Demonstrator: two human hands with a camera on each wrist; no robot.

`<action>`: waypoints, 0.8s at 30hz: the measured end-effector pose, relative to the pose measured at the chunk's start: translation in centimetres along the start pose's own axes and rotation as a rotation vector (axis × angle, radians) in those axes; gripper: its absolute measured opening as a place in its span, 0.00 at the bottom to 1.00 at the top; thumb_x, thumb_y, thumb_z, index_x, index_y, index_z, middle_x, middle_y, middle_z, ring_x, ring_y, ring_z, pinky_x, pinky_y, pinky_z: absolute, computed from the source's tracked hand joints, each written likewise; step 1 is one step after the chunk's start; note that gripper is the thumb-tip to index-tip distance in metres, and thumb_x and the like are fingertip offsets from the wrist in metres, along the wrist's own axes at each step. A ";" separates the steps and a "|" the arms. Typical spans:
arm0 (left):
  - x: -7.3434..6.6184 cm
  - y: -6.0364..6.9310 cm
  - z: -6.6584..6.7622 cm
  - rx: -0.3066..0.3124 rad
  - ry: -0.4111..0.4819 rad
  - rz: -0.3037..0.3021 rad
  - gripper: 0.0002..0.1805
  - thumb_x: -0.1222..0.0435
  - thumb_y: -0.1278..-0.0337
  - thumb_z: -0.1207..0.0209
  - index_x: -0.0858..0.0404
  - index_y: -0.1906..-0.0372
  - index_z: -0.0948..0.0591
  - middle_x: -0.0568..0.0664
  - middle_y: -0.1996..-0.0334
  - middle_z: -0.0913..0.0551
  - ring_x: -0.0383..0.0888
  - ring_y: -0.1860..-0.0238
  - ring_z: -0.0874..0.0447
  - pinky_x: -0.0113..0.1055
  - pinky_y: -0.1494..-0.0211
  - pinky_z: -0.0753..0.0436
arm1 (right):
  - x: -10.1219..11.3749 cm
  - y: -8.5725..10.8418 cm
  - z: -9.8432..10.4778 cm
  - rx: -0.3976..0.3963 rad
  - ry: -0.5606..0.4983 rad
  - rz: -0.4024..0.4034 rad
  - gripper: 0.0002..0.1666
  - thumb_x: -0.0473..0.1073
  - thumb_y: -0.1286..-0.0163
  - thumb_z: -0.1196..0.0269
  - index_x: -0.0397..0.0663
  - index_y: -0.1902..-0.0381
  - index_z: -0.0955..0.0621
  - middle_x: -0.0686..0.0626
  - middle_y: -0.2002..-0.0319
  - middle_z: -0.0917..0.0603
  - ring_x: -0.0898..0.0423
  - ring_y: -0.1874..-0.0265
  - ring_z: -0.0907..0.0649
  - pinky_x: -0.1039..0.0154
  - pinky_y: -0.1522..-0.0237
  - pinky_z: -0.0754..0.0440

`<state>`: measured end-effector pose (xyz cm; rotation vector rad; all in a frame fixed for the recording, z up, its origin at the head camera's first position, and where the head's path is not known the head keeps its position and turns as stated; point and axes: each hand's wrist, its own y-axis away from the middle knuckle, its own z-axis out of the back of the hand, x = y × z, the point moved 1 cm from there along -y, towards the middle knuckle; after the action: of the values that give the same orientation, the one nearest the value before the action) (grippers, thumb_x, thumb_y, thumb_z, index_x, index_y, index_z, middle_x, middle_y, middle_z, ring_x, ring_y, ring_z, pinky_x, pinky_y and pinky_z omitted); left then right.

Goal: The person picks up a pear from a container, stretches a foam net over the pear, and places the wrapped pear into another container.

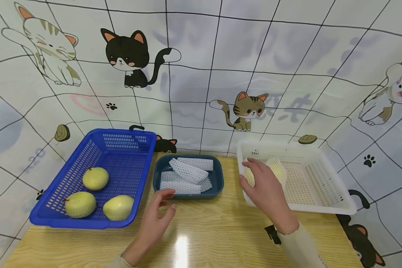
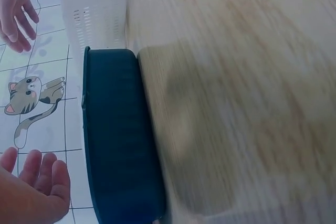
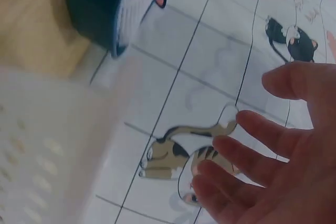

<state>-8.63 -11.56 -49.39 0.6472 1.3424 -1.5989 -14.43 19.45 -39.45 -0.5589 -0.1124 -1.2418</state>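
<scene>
My right hand [image 1: 267,190] hovers over the left end of a white basket [image 1: 321,206], fingers loosely spread and holding nothing. Below and beside it are two pale yellow fruits in white foam nets, one of them [image 1: 277,171] partly covered by the hand. My left hand [image 1: 155,219], its fingers bent loosely around air, is just in front of a dark teal tray [image 1: 187,196]. Several white foam net sleeves [image 1: 189,172] lie in that tray. From the left wrist view, the left hand [image 2: 39,190] appears beside the tray wall, apart from it.
On the left, a blue basket [image 1: 144,163] holds three yellow-green pears [image 1: 95,178]. All the containers stand on a wooden table [image 1: 214,230] against a cat-patterned wall covering [image 1: 194,82]. A small black piece [image 1: 272,234] lies by the right wrist.
</scene>
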 end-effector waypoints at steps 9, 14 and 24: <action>-1.8 -0.1 1.8 0.014 -0.177 -0.101 0.30 0.78 0.45 0.34 0.60 0.36 0.20 0.48 0.38 0.18 0.46 0.40 0.20 0.29 0.39 0.23 | 2.7 2.7 -4.8 -0.119 -0.068 0.231 0.21 0.45 0.31 0.31 0.41 0.44 0.16 0.42 0.38 0.19 0.42 0.38 0.20 0.43 0.42 0.19; -3.2 -0.7 4.2 0.039 -0.241 -0.176 0.30 0.75 0.43 0.34 0.60 0.34 0.22 0.54 0.33 0.22 0.50 0.30 0.26 0.24 0.28 0.35 | 4.7 3.4 -7.3 -0.043 -0.134 0.259 0.21 0.47 0.31 0.31 0.44 0.43 0.16 0.44 0.38 0.18 0.45 0.39 0.19 0.46 0.42 0.18; -3.7 -1.5 10.1 -0.059 -0.432 -0.151 0.29 0.74 0.43 0.33 0.60 0.35 0.20 0.53 0.32 0.24 0.58 0.31 0.28 0.17 0.32 0.41 | 9.8 3.3 -10.5 0.183 -0.307 0.274 0.21 0.49 0.27 0.35 0.47 0.41 0.18 0.47 0.37 0.19 0.49 0.37 0.20 0.49 0.40 0.19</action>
<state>-6.70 -20.05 -42.82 0.1499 1.1274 -1.6925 -10.36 6.90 -45.92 -0.5810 -0.3907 -0.8637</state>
